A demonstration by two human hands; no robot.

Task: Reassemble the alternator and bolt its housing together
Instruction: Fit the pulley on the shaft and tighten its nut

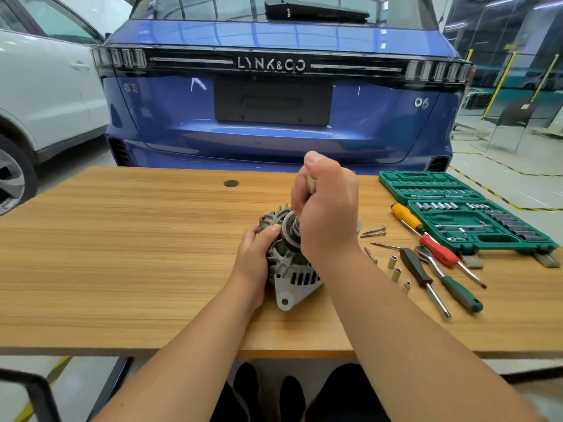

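1. I've got the alternator (289,266) sitting mid-table (122,254), pulley end up. My L hand (254,260) wraps its left side, fingers curled on the finned housing w/ thumb near the pulley (289,231).
2. R hand (327,208) is fisted above the pulley, closed round a metal tool shank (310,182) (can't tell what's at the tip, hand hides it).
3. Step in hand, my read: working the pulley/shaft end. Housing halves look mated, through-bolts not yet in.
4. Next move prob needs the long bolts (373,232) lying just right of the alternator, plus a driver; L must keep the body from spinning.
5. Around: loose sockets (396,271) near the bolts, ratchet (432,263), black-handled driver (417,269), red-handled (438,248), yellow (403,214) and green (461,295) screwdrivers, open green socket case (466,214) far right.
6. In the way: my own R forearm crosses over the bolts & sockets, so reaching needs a lift first. Blue car (274,102) behind the table, no issue.
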